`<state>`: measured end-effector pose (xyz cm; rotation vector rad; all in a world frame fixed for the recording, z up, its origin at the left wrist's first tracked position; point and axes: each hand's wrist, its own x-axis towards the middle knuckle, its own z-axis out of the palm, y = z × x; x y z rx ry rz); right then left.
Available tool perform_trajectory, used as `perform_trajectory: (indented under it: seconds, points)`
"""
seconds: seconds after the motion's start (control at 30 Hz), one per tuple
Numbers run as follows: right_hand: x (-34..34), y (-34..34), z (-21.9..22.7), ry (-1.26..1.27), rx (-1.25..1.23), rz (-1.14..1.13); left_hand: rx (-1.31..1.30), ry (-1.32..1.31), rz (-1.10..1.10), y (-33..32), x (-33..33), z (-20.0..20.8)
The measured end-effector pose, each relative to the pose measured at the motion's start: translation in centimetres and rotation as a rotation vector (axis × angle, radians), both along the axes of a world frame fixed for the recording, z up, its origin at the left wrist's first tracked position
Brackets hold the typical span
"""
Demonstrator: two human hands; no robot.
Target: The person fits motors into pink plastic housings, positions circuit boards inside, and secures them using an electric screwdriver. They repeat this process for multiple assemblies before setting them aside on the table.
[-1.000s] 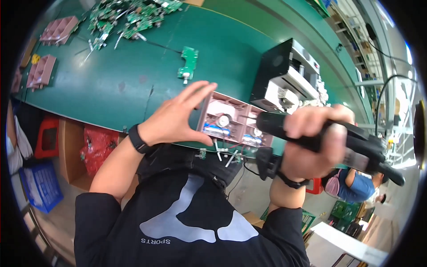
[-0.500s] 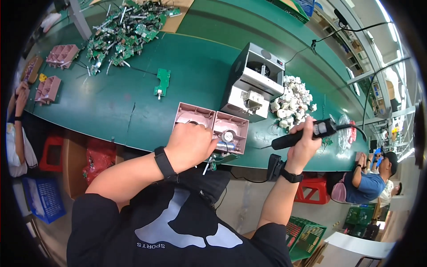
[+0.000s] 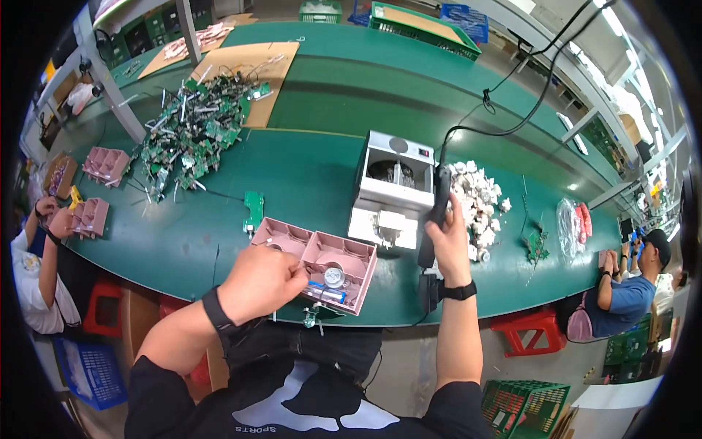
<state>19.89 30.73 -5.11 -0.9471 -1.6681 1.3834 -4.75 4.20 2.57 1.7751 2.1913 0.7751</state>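
Observation:
My left hand (image 3: 265, 284) is closed over the near left part of a pink two-part plastic housing (image 3: 341, 252); whatever its fingers pinch is hidden. In the housing's right compartment sit a round silver part (image 3: 333, 277) and a blue cylindrical cell (image 3: 326, 293). A small circuit piece (image 3: 312, 317) hangs at the housing's near edge. To the right, my right hand (image 3: 451, 245) grips a black electric screwdriver (image 3: 437, 205), now upright with its cord rising from the top. Its lower end is by a black holder (image 3: 429, 293) at the table edge.
A grey-and-black machine (image 3: 395, 186) stands behind the housing, beside a heap of white parts (image 3: 475, 201). One green circuit board (image 3: 253, 212) lies left, before a large board pile (image 3: 194, 135). People work at both ends; a red stool (image 3: 528, 333) stands below.
My right hand has turned the screwdriver from nearly level to upright and drawn it left toward the holder. My left hand has shifted slightly off the housing's middle. The view has tilted up.

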Motion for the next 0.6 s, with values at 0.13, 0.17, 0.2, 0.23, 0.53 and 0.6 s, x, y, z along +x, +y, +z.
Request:
perform_trajectory:
  seconds: [0.13, 0.17, 0.2, 0.23, 0.53, 0.6]
  points:
    - [-0.9, -0.5, -2.1, -0.228, 0.207, -0.012, -0.118, 0.027, 0.046, 2.0, -4.3, 5.4]
    - [-0.9, -0.8, -2.2, -0.223, 0.207, -0.016, -0.117, 0.032, 0.043, 3.4, -5.7, 5.9]
    - [-1.0, -1.1, -1.8, -0.231, 0.230, -0.004, -0.125, 0.046, 0.036, 4.7, -7.2, 6.7]
    - [-0.6, -1.6, -1.3, -0.249, 0.251, -0.002, -0.132, 0.052, 0.017, 6.4, -8.7, 7.2]
    - [3.0, -10.8, 0.7, -0.395, 0.562, -0.364, -0.223, 0.201, -0.236, 18.2, -17.9, 5.2]
    - [4.2, -13.1, -0.2, -0.419, 0.519, -0.443, -0.220, 0.196, -0.217, 19.6, -18.9, 4.4]
